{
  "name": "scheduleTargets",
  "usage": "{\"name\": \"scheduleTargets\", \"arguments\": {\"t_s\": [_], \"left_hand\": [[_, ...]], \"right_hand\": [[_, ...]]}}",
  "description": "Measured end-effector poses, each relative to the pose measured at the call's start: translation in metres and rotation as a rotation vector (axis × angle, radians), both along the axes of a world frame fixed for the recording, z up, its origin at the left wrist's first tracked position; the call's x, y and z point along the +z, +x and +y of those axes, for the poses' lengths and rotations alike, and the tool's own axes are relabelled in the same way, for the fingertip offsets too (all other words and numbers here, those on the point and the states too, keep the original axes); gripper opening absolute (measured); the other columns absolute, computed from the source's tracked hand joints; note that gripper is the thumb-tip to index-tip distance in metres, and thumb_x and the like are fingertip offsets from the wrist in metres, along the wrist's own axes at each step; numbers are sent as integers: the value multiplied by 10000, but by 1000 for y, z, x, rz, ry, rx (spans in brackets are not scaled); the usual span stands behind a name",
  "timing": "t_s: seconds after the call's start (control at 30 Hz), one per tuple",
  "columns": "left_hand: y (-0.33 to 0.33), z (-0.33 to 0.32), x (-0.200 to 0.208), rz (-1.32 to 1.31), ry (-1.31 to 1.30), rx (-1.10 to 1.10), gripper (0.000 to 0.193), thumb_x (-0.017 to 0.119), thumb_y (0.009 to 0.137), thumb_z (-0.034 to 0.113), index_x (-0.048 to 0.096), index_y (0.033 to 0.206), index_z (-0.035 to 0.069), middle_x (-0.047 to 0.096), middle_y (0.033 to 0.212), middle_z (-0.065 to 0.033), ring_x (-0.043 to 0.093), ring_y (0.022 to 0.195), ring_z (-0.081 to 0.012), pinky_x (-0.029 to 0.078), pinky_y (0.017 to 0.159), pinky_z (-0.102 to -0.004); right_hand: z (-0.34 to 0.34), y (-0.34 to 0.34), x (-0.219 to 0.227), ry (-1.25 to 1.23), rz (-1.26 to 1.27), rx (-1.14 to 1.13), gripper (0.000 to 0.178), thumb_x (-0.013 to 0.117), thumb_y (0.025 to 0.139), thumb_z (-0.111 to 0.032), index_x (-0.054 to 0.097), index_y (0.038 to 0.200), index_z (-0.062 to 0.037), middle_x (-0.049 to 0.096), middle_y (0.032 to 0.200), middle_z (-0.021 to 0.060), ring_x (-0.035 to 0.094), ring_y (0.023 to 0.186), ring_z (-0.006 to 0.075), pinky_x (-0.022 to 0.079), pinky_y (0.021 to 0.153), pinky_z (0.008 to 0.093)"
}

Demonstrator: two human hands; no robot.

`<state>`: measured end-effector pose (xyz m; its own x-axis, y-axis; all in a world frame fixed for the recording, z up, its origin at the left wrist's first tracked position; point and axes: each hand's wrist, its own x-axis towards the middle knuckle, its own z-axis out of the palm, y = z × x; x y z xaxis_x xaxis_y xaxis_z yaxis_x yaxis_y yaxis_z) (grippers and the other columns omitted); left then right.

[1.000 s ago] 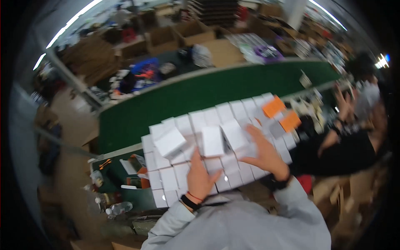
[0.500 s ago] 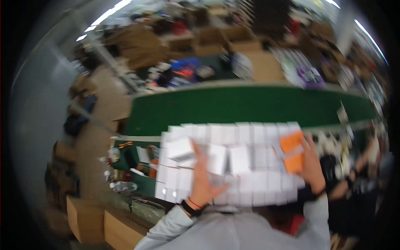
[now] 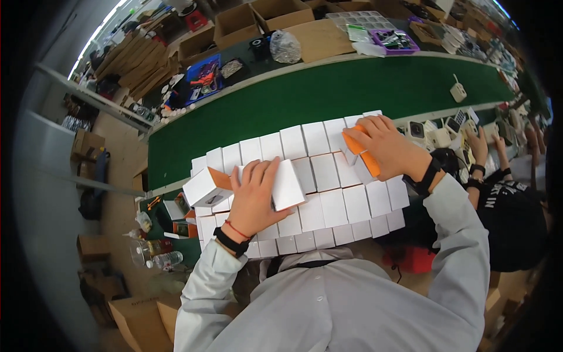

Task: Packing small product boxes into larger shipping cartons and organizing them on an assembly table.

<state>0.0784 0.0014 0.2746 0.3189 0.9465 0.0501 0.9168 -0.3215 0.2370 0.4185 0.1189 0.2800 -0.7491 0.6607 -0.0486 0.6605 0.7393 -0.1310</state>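
Observation:
White cardboard boxes (image 3: 325,170) stand packed in rows on the bench before me. My left hand (image 3: 253,196) lies over a white box (image 3: 288,185) on top of the rows, fingers at its far edge and thumb along its near edge. Left of that hand, a tilted white box (image 3: 205,189) shows an orange-brown side and a small dark picture. My right hand (image 3: 392,148) is closed around a pair of boxes with orange sides (image 3: 369,162) at the right part of the rows. Its thumb lies across the upper orange side; the other fingers are partly hidden.
A green belt (image 3: 328,88) runs behind the rows. Across it lie a blue tray (image 3: 202,82), a purple basket (image 3: 396,41) and open cartons (image 3: 236,26). At right, another person's hands (image 3: 480,146) are near small white devices (image 3: 440,138). Plastic bottles (image 3: 167,260) stand left.
My view has turned and sharpened. The left hand has shifted from beside the loose white boxes onto one of them. The right hand now reaches over the orange-sided boxes.

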Motion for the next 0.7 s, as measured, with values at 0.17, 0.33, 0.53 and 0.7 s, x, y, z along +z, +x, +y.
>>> {"name": "scheduleTargets", "arguments": {"t_s": [0.17,0.33,0.53,0.7], "left_hand": [[8,5,11,-231,36,-60,1093,885,665,477,371,1525,43,449,1464,-166,366,1422,-384,190,1147,-715],[14,27,36,-197,18,-231,1071,881,689,446,359,1533,44,437,1493,-197,378,1423,-400,186,1145,-720],[2,76,55,-516,-192,-349,910,617,671,-21,362,1544,25,435,1534,-210,367,1479,-352,260,1230,-397],[-30,53,18,-371,-75,-263,944,743,702,80,349,1558,30,368,1595,-199,305,1514,-368,220,1239,-479]], "right_hand": [[-20,-26,6,177,70,-28,906,840,558,-191,503,1394,-102,554,1204,148,520,1169,360,371,1019,486],[-35,-115,-22,474,-356,-105,388,690,822,-186,629,1197,-106,633,1151,104,566,1184,309,382,1015,546],[-41,-210,-15,345,-1072,45,580,585,949,-343,560,1452,-55,506,1521,131,391,1435,381,229,1173,599],[-59,-190,-21,334,-307,-26,659,633,912,-421,558,1434,-26,423,1588,171,303,1526,307,149,1258,552]]}}
